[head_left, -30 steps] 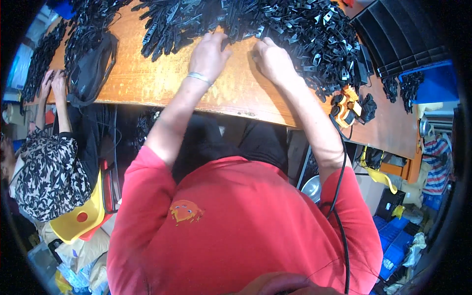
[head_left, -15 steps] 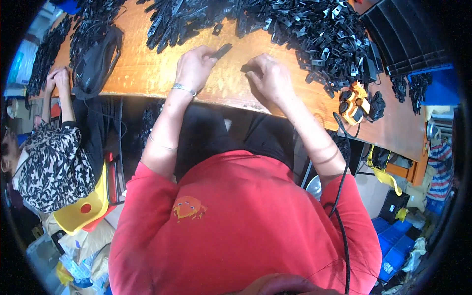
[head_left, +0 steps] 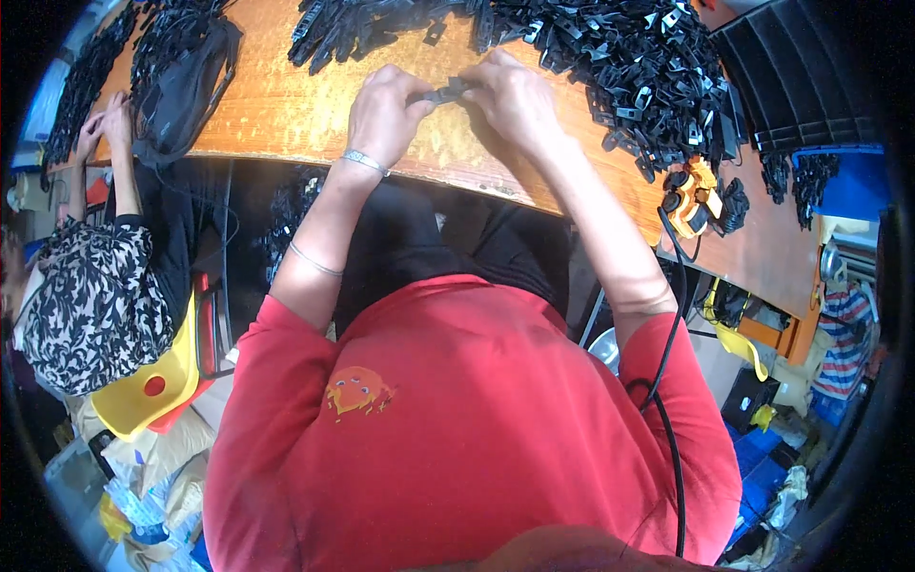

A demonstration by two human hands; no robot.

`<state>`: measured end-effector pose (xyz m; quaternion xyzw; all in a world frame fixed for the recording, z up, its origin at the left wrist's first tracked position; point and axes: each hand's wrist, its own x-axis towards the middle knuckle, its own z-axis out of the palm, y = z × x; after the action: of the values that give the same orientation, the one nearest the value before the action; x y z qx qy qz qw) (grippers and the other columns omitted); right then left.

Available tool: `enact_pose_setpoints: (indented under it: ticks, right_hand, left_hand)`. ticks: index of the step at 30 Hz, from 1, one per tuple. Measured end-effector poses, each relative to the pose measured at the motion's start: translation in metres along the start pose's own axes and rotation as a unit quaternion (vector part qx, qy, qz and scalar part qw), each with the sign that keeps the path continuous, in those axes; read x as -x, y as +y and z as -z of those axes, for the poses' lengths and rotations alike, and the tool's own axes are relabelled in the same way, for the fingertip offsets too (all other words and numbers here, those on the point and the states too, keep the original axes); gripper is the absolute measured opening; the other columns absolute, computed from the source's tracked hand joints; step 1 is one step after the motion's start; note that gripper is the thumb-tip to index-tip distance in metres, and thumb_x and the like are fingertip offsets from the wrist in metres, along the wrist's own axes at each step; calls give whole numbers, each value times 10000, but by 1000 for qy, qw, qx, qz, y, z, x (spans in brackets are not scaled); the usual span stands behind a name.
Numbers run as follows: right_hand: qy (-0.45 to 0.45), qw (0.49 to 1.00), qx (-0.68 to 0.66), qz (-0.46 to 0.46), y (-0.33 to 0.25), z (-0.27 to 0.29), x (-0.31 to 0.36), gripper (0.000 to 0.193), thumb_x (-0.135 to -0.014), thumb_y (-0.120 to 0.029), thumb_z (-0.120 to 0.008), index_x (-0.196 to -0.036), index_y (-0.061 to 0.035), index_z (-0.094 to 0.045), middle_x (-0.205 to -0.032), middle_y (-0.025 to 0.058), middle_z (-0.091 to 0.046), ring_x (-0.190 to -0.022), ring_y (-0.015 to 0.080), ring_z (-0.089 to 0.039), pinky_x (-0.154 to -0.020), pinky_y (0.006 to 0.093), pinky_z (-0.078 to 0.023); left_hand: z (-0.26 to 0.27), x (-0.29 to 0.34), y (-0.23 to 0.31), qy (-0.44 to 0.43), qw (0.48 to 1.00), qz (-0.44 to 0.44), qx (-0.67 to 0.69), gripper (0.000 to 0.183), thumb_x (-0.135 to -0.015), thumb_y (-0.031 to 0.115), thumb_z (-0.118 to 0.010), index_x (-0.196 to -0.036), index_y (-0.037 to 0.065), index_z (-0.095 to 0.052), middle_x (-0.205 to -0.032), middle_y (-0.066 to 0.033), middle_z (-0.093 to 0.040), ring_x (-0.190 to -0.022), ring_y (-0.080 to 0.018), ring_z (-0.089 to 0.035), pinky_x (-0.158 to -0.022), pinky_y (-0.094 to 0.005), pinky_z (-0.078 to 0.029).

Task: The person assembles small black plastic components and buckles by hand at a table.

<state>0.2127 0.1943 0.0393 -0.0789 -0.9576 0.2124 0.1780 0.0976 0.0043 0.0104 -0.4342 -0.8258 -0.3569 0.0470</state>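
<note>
Over the near part of the wooden table, my two hands meet around small black plastic pieces. My left hand is closed, pinching a narrow black plastic piece that sticks out to the right of the fingertips. With bent fingers, my right hand pinches a smaller dark piece against its end. Fingers partly cover both pieces, and I cannot tell whether they are joined. One loose black piece lies beyond my hands, near the heaped parts.
Black plastic parts lie heaped at the back right, more parts at the back. A yellow toy-like vehicle and a black crate stand right. At left are a black bag and another person's hands. A cable crosses my right sleeve.
My hands were apart, each with a dark piece. Both have moved farther over the table and toward each other, bringing the pieces together. The other person's hands have shifted slightly.
</note>
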Motion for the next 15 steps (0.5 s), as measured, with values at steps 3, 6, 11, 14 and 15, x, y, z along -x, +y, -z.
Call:
enact_pose_setpoints:
  ticks: [3, 6, 11, 14, 15]
  right_hand:
    - [-18, 1000, 1, 14, 8, -6, -1, 221, -872, -186, -832, -1076, -105, -811, -1023, 98, -702, -937, 340, -729, -817, 466, -580]
    - [-8, 999, -12, 46, 9, -7, -4, 201, -860, -178, -834, -1042, -97, -818, -1007, 91, -704, -927, 328, -731, -801, 461, -581]
    - [-26, 990, -37, 133, 7, -21, -22, 157, -861, -140, -797, -1006, -80, -801, -959, 99, -704, -867, 335, -727, -760, 444, -580]
    - [-32, 992, -4, 123, -3, -25, -24, 123, -871, -156, -799, -981, -103, -807, -908, 94, -689, -827, 324, -717, -735, 441, -576]
    - [-27, 992, -3, 125, -7, -27, -21, 123, -871, -156, -799, -981, -103, -807, -908, 94, -689, -827, 324, -717, -735, 441, -576]
  left_hand:
    - [2, 1, -3, -5, 1000, 5, 20, 224, -831, 126, -875, -1028, 49, -803, -976, -118, -698, -950, -319, -691, -845, -416, -562]
    - [2, 0, -10, 4, 999, 21, 41, 225, -832, 137, -878, -1022, 44, -800, -963, -115, -688, -952, -314, -684, -842, -410, -558]
    - [0, -10, -6, 10, 1000, -27, 5, 193, -821, 134, -869, -949, 21, -780, -919, -127, -672, -901, -330, -677, -808, -420, -541]
    - [3, -6, -6, 14, 1000, -8, 3, 193, -823, 139, -872, -937, 16, -777, -917, -132, -674, -884, -326, -682, -779, -425, -545]
    - [9, -3, -9, 17, 1000, -12, 0, 193, -823, 139, -872, -937, 16, -777, -917, -132, -674, -884, -326, -682, -779, -425, -545]
